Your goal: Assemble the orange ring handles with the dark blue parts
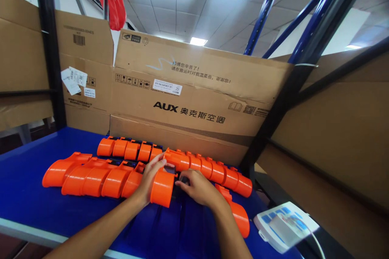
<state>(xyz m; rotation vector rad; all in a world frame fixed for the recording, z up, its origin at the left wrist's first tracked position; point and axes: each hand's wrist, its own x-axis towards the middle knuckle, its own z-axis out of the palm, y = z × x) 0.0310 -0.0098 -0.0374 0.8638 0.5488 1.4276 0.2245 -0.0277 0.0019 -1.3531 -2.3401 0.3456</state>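
Evidently in hand: one orange piece over a blue table

The orange piece [162, 189] is raised over the blue table [27, 206], just in front of the orange rows [92, 181]. The left hand [149, 177] is closed around its left side; the right hand [197, 186] curls just beside its right edge, though whether thumb and forefinger pinch anything is too unclear to tell. A loose left grip could let the smooth curve slip, and a low forearm could knock neighbouring rows askew. As for containers, the printed cardboard [188, 89] stands behind as a wall, showing no contents.
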